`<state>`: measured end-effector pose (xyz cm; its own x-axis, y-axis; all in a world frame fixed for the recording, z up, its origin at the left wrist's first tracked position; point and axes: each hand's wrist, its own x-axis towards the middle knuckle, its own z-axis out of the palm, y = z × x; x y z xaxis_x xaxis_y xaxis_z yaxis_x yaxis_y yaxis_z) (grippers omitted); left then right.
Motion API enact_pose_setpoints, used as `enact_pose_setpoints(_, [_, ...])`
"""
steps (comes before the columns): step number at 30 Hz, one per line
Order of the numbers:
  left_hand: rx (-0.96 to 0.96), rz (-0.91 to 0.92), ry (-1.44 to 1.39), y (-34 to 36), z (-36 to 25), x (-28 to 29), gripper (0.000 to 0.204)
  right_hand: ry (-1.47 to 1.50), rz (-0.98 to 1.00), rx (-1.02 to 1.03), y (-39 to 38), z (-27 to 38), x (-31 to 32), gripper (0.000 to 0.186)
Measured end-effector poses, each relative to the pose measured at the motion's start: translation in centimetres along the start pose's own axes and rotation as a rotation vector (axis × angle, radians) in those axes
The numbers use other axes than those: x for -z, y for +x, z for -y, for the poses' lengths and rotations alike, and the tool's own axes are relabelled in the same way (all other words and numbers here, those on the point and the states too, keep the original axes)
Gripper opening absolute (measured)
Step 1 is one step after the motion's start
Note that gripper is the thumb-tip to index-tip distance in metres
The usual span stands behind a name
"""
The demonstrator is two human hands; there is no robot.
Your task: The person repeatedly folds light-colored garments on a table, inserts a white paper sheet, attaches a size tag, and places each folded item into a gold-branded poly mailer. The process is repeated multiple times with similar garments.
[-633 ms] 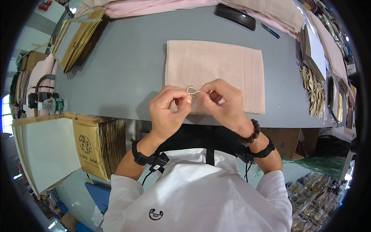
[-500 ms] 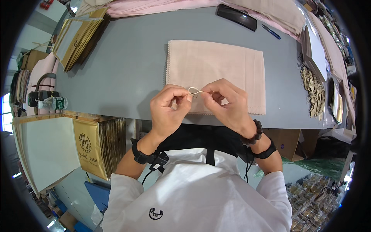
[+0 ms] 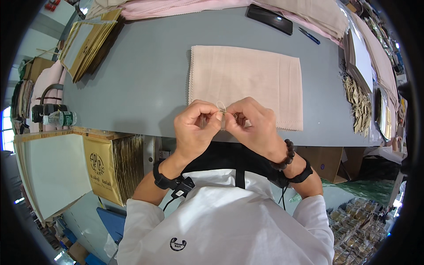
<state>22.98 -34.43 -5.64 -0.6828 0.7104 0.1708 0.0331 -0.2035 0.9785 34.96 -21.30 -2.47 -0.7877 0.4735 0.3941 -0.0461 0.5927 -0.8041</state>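
Observation:
A folded pale pink cloth lies flat on the grey table. Over its near edge my left hand and my right hand are pressed close together, fingertips pinching a thin pale string that forms a small loop between them. Something small sits between the thumbs, too hidden to make out. A black band is on my left wrist, a bead bracelet and black band on my right.
A stack of tan flat bags lies at the far left. A black flat case and a blue pen are at the back. A heap of tags with strings is at the right. Pink fabric lines the far edge. Paper bags stand below the table.
My hands have drawn closer together and the string loop between them has become smaller and stands more upright.

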Motion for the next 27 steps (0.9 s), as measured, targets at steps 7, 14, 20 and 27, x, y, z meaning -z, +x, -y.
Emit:
enact_pose_setpoints(7, [-0.266, -0.061, 0.37, 1.2, -0.7, 0.8, 0.014, -0.015, -0.043, 0.013, 0.4, -0.1, 0.5, 0.006])
enact_pose_setpoints(14, [-0.372, -0.047, 0.551, 1.4, -1.1, 1.4, 0.016, -0.256, 0.038, 0.23, 0.7, -1.0, 0.8, 0.014])
enact_pose_setpoints(20, [-0.268, -0.11, 0.362, 1.4, -0.6, 1.9, 0.011, -0.416, 0.072, 0.284, 1.2, -1.2, 0.9, 0.021])
enact_pose_setpoints(27, [0.055, -0.176, 0.084, 0.7, -1.1, 1.5, 0.002, -0.375, -0.055, 0.435, 1.7, -0.7, -1.1, 0.026])
